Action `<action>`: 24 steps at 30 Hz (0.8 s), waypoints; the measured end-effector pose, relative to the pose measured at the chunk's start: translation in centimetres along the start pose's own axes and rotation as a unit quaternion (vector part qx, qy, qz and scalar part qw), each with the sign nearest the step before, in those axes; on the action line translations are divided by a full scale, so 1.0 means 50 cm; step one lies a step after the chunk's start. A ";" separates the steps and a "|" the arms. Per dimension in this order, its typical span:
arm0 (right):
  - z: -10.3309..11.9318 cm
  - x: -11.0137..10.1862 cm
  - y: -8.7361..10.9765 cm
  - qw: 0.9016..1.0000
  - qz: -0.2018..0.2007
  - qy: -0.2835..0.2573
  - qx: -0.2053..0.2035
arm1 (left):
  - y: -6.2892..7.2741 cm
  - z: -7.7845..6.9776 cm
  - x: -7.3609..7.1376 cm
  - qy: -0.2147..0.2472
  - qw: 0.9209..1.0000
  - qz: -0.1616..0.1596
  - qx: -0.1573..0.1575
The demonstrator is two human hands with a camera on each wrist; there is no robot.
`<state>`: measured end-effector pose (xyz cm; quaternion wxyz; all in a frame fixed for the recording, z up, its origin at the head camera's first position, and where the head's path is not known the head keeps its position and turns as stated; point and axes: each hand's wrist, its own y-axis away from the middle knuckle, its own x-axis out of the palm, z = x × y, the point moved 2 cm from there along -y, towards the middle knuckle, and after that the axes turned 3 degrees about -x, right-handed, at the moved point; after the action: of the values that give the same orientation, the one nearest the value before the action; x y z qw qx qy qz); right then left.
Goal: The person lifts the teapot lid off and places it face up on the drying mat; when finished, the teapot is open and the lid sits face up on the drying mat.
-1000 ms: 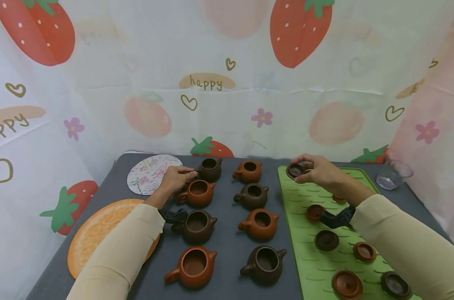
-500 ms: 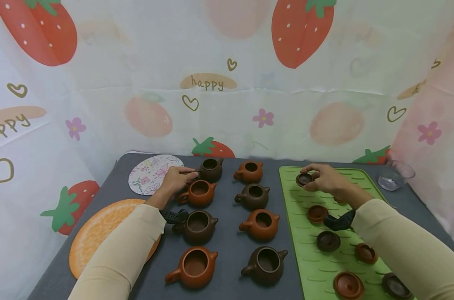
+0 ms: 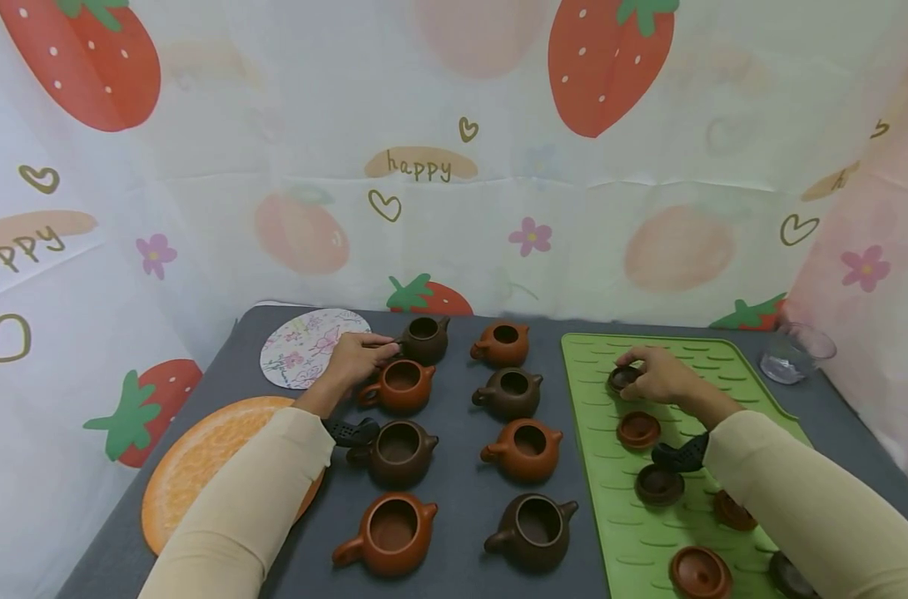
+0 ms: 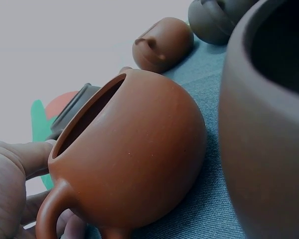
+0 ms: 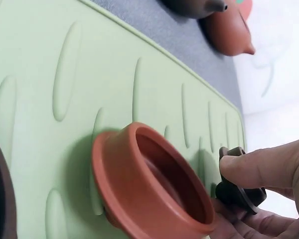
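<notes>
My left hand [image 3: 354, 364] grips the handle of a dark brown teapot [image 3: 425, 353] without its lid, at the back left of the table. In the left wrist view that dark teapot [image 4: 74, 110] is partly hidden behind a reddish-brown teapot [image 4: 144, 144]. My right hand [image 3: 663, 378] pinches a dark teapot lid [image 3: 622, 380] by its edge, low over the far part of a green mat [image 3: 596, 499]. The right wrist view has the thumb on this dark lid [image 5: 237, 193]. Nearer to me lies a reddish-brown lid [image 3: 638, 430], hollow side up.
Lidless teapots, such as a dark one [image 3: 536, 532] and a reddish one [image 3: 389, 537], stand in two columns. More lids, including a dark one [image 3: 659, 485], lie on the mat. A glass bowl [image 3: 791, 358] stands far right, an orange round mat [image 3: 191, 466] left.
My right hand has moved back toward me and slightly right, lowering the dark lid close to the mat near the reddish lid. My left hand has kept its hold on the teapot handle.
</notes>
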<state>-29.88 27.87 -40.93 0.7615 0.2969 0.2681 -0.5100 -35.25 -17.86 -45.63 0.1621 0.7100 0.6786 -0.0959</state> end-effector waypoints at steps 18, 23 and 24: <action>-0.020 0.011 -0.001 1.000 -0.022 0.002 0.015 | 0.000 -0.001 0.005 -0.010 1.000 -0.004 -0.006; -0.017 0.005 0.006 0.999 -0.026 0.004 0.024 | 0.001 -0.001 0.003 -0.009 1.000 0.002 -0.006; -0.016 0.003 0.007 0.999 -0.029 0.009 0.026 | 0.002 -0.002 0.002 -0.009 1.000 0.005 -0.006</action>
<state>-29.61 28.46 -41.49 0.7360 0.3137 0.2699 -0.5357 -35.16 -17.71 -45.58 0.1725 0.7112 0.6745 -0.0972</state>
